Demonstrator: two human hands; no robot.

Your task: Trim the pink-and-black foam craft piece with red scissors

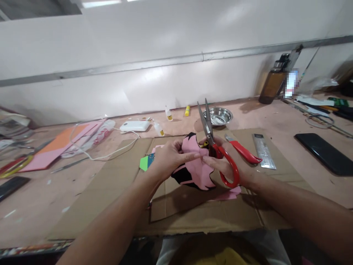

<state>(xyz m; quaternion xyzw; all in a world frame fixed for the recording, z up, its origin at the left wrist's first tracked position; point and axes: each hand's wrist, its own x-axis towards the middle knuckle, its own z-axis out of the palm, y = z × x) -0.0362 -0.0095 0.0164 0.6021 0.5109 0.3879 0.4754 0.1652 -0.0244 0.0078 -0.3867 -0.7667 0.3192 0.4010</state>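
Over the cardboard, my left hand (171, 156) is closed on a pink and black cut-out piece (200, 169) with jagged edges, which looks like craft foam or thick paper. My right hand (223, 158) grips a pair of scissors (207, 125) with red handles. Their blades point up and away from me, slightly apart, with no material between them. The right fingers also touch the piece near its middle, and some of those fingers are hidden behind it. A small yellow and black bit (204, 144) shows at the piece's upper edge.
Flat cardboard (110, 187) covers the table's middle. To the right lie a red utility knife (246, 151), a metal ruler (264, 151) and a black phone (324, 152). Behind are a steel bowl (224, 115), glue bottles (168, 113) and a white power bank (135, 126) with its cable.
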